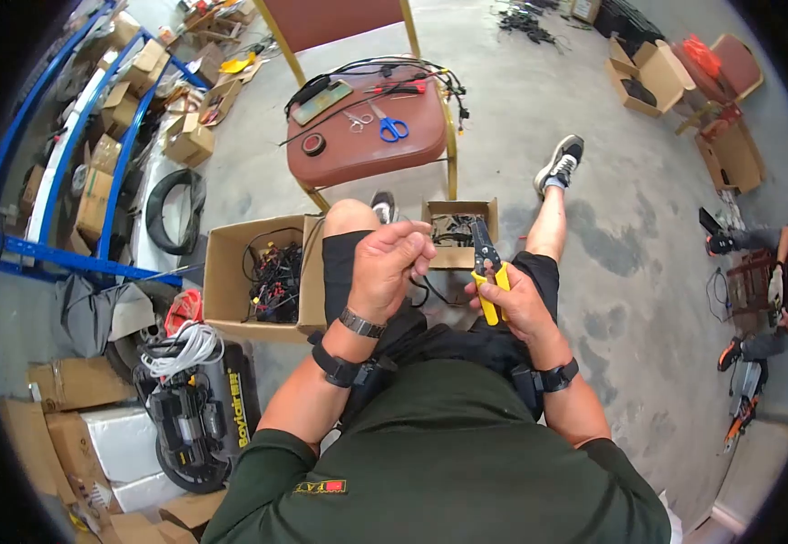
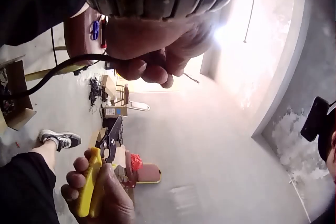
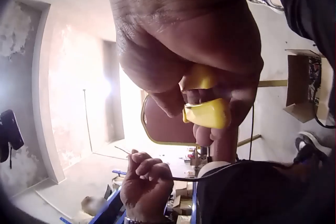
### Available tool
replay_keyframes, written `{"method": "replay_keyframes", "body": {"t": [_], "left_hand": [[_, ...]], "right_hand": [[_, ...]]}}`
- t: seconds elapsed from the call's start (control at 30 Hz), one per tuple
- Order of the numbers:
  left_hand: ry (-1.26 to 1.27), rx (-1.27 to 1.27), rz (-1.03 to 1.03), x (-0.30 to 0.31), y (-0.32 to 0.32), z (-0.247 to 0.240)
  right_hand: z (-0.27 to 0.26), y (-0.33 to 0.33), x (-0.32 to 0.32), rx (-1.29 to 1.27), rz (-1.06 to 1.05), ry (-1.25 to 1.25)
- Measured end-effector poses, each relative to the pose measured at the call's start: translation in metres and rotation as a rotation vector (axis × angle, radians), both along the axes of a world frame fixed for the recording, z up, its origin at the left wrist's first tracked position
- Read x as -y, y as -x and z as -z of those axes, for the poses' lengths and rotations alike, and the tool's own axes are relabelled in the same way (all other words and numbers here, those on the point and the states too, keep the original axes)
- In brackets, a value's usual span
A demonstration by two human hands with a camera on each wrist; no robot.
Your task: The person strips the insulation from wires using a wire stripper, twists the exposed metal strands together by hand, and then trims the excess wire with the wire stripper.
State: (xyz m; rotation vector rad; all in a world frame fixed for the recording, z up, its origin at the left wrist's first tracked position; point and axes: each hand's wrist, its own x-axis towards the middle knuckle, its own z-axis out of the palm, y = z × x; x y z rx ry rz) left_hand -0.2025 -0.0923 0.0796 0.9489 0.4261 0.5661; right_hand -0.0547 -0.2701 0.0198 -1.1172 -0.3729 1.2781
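Observation:
My left hand [image 1: 383,276] pinches a black cable [image 2: 63,65] between thumb and fingers. A short thin wire end [image 2: 192,78] sticks out past the fingertips in the left wrist view. The rest of the cable hangs down towards my lap. In my right hand [image 1: 519,304] I grip wire strippers [image 1: 483,258] by their yellow handles, dark jaws pointing up and away from me. The strippers are to the right of the left hand, apart from the cable end. In the right wrist view, my palm and fingers hide much of the handles.
Ahead, a chair [image 1: 358,156] bears blue scissors [image 1: 393,128], small scissors, a tape roll [image 1: 313,144], a phone and cables. A carton [image 1: 222,272] of tangled wires stands left of my knees; a smaller box [image 1: 458,259] lies between my legs. Another person [image 1: 779,290] is at far right.

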Motion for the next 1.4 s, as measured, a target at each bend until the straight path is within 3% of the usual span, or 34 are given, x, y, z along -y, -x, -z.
{"method": "replay_keyframes", "body": {"t": [0.3,0.4,0.47,0.63,0.73,0.83,0.93,1.13,1.3,1.4], "left_hand": [[0.086,0.045,0.253,0.012,-0.025,0.011],[0.12,0.076,0.205,0.004,-0.032,0.025],[0.175,0.122,0.107,-0.008,-0.038,0.036],[0.143,-0.041,0.112,-0.033,-0.041,0.055],[0.17,-0.05,0.134,-0.045,-0.039,0.069],[0.212,-0.041,0.233,-0.06,-0.03,0.094],[0.249,-0.038,0.238,-0.072,-0.023,0.109],[0.35,-0.064,0.274,-0.097,-0.015,0.129],[0.356,-0.045,0.351,-0.106,-0.021,0.14],[0.328,-0.024,0.394,-0.108,-0.025,0.137]], "right_hand": [[0.033,0.013,-0.032,-0.075,-0.26,0.039],[0.027,0.009,-0.035,-0.054,-0.203,0.159],[0.034,-0.016,-0.043,0.097,-0.189,0.219],[0.005,-0.09,-0.095,0.401,-0.261,0.235],[-0.006,-0.118,-0.155,1.024,-0.235,0.134],[-0.033,-0.127,-0.224,1.349,-0.256,0.196],[-0.016,-0.139,-0.283,1.616,-0.252,0.12],[0.001,-0.15,-0.357,1.863,-0.269,0.169],[-0.009,-0.149,-0.425,2.019,-0.198,-0.085],[-0.005,-0.14,-0.451,2.141,-0.266,-0.088]]}}
